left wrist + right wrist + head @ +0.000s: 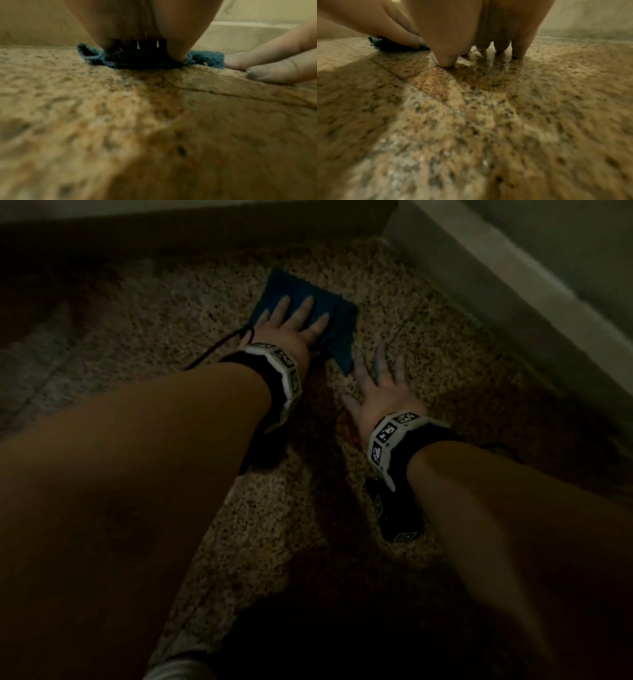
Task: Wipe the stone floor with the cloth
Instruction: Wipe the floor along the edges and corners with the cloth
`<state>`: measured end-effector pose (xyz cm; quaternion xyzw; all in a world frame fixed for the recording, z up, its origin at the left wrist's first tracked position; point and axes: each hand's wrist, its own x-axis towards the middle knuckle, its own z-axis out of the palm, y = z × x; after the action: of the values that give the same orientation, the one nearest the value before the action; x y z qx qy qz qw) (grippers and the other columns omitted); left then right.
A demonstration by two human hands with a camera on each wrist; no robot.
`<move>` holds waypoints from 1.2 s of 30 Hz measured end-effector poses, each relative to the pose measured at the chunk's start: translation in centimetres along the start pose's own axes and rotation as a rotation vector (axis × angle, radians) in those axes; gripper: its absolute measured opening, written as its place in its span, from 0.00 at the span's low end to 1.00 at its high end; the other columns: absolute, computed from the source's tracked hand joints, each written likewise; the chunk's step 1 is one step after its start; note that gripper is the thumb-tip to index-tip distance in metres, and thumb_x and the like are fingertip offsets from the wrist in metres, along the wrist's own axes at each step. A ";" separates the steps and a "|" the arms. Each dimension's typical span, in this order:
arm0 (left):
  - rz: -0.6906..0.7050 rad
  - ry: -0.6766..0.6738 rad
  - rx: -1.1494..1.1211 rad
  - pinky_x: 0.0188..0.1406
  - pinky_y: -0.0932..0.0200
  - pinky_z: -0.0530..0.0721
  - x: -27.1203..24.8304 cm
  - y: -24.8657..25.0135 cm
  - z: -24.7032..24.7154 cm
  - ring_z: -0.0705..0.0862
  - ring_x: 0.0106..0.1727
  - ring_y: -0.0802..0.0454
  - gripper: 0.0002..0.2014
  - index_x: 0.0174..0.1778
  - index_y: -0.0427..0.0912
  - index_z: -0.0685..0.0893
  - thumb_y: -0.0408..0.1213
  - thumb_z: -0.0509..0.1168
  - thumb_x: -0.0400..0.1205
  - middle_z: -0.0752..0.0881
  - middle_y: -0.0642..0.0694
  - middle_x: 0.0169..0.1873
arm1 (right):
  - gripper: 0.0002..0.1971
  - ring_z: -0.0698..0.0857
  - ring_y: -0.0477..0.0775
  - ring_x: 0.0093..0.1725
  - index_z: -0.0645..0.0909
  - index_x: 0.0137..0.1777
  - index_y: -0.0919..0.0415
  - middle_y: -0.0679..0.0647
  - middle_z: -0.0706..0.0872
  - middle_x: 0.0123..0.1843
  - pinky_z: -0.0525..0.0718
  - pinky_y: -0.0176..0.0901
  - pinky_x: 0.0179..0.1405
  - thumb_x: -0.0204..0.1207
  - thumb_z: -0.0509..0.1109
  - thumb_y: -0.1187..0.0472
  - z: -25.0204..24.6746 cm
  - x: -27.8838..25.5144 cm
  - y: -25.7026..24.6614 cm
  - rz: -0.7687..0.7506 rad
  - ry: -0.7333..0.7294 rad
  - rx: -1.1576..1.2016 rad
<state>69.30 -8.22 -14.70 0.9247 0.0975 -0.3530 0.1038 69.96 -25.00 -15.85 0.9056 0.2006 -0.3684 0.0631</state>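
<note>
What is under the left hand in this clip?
The left hand presses flat on a blue cloth, which lies on the speckled stone floor. The floor beneath the cloth is covered, so its state cannot be seen.

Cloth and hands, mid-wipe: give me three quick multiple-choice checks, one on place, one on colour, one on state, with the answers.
1. Where does the cloth lie?
A. on the stone floor under the left hand
B. draped over the baseboard
C. bunched in the right hand

2. What colour is the cloth?
A. white
B. red
C. blue

3. How does the right hand stand?
A. fist round the cloth
B. fingers spread, resting on bare floor beside the cloth
C. lifted clear of the floor

Answers: 1 A, the head view shows left fingers flat on top of it. 2 C, blue in the head and left wrist views. 3 B, the right wrist view shows fingertips planted on stone, holding nothing.
</note>
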 end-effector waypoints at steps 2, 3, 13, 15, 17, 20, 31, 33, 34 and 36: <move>0.013 0.026 0.025 0.80 0.47 0.38 -0.3 0.0 0.3 0.33 0.82 0.45 0.28 0.82 0.59 0.37 0.49 0.45 0.89 0.33 0.54 0.82 | 0.34 0.32 0.62 0.83 0.27 0.81 0.43 0.50 0.25 0.82 0.41 0.62 0.80 0.84 0.43 0.39 0.0 0.1 0.1 0.001 -0.012 -0.010; 0.021 0.034 0.044 0.80 0.48 0.38 -0.6 -0.1 0.3 0.34 0.82 0.45 0.28 0.82 0.59 0.37 0.49 0.45 0.89 0.33 0.54 0.82 | 0.34 0.32 0.62 0.83 0.28 0.81 0.44 0.50 0.25 0.82 0.41 0.62 0.80 0.84 0.43 0.39 0.0 0.1 0.1 0.003 -0.013 -0.013; -0.022 -0.093 0.080 0.80 0.50 0.39 -5.9 -3.7 3.1 0.32 0.82 0.46 0.31 0.81 0.60 0.34 0.43 0.48 0.90 0.29 0.54 0.80 | 0.36 0.34 0.63 0.83 0.31 0.82 0.43 0.50 0.27 0.83 0.41 0.62 0.80 0.84 0.49 0.38 -0.4 -0.3 -0.2 0.012 -0.009 0.042; -0.043 -0.115 0.082 0.81 0.50 0.40 -6.8 -4.1 3.6 0.32 0.82 0.46 0.32 0.81 0.60 0.34 0.40 0.49 0.89 0.29 0.55 0.80 | 0.36 0.36 0.64 0.83 0.32 0.83 0.44 0.51 0.29 0.84 0.44 0.64 0.80 0.84 0.49 0.38 -0.7 -0.4 -0.6 0.040 -0.012 0.020; -0.062 -0.118 0.094 0.81 0.50 0.41 -7.2 -4.3 3.8 0.33 0.82 0.47 0.32 0.81 0.61 0.35 0.42 0.49 0.90 0.29 0.56 0.80 | 0.36 0.40 0.65 0.84 0.35 0.84 0.46 0.52 0.33 0.85 0.51 0.65 0.80 0.83 0.49 0.37 -1.3 -0.2 -1.1 0.063 0.000 0.013; -0.054 -0.113 0.094 0.81 0.50 0.42 -7.1 -4.7 4.1 0.33 0.82 0.47 0.32 0.81 0.61 0.34 0.47 0.50 0.89 0.29 0.56 0.80 | 0.35 0.43 0.63 0.84 0.36 0.84 0.45 0.52 0.38 0.86 0.56 0.67 0.79 0.84 0.49 0.38 -2.4 0.2 -2.3 0.034 0.066 0.014; -0.039 -0.069 0.113 0.81 0.47 0.43 -2.9 -5.1 0.5 0.33 0.82 0.46 0.31 0.81 0.62 0.35 0.46 0.49 0.89 0.30 0.56 0.81 | 0.35 0.31 0.62 0.82 0.30 0.82 0.42 0.48 0.25 0.82 0.47 0.75 0.76 0.83 0.47 0.36 -2.0 1.4 -3.8 0.025 -0.044 0.009; -0.042 -0.042 0.082 0.81 0.46 0.43 -1.8 -4.6 -0.3 0.34 0.83 0.45 0.29 0.82 0.62 0.37 0.49 0.47 0.89 0.31 0.55 0.81 | 0.35 0.30 0.62 0.82 0.28 0.81 0.42 0.48 0.24 0.82 0.45 0.75 0.76 0.83 0.46 0.37 -1.9 1.5 -3.8 0.035 -0.063 0.010; -0.045 -0.025 0.078 0.80 0.46 0.43 -1.5 -4.3 -0.6 0.34 0.83 0.45 0.29 0.82 0.61 0.37 0.49 0.46 0.89 0.32 0.55 0.81 | 0.35 0.30 0.62 0.82 0.28 0.81 0.42 0.48 0.24 0.82 0.45 0.75 0.76 0.83 0.45 0.36 -1.9 1.5 -3.7 0.031 -0.066 0.007; -0.050 0.003 0.065 0.81 0.46 0.43 -1.0 -4.1 -0.9 0.35 0.83 0.45 0.28 0.82 0.61 0.38 0.50 0.45 0.89 0.33 0.55 0.82 | 0.35 0.30 0.62 0.82 0.28 0.81 0.41 0.48 0.24 0.82 0.45 0.75 0.76 0.83 0.45 0.36 -1.9 1.4 -3.6 0.019 -0.061 0.007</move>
<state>68.15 -4.13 -13.89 0.9255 0.1094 -0.3568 0.0648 70.58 -20.81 -15.32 0.8959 0.1885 -0.3961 0.0696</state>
